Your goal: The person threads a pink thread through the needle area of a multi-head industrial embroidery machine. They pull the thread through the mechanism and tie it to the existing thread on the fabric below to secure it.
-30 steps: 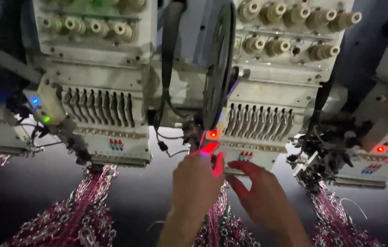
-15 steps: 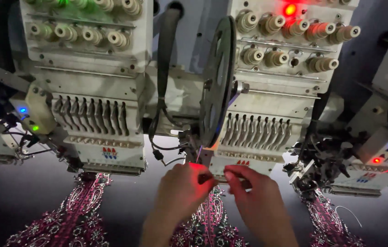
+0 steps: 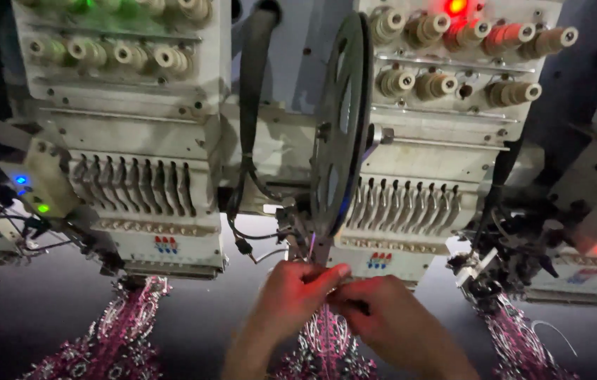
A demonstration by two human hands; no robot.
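Both hands have drawn together since a moment ago, the left hand [image 3: 291, 292] pinching a thin pale thread [image 3: 312, 248] that rises from its closed grip. Touching it on the right, the right hand [image 3: 383, 317] is curled shut; whether it holds anything I cannot tell. Below lies pink sequinned embroidered fabric [image 3: 326, 345]; above stands a dark round metal reel [image 3: 340, 119] on the cream embroidery head [image 3: 418, 211].

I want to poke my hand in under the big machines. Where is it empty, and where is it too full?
The dark cloth is bare left of the left pink stitched strip, and again between that strip and the left hand. Under the middle head it is crowded: both hands meet there, the right hand beside the reel, with wires hanging close.
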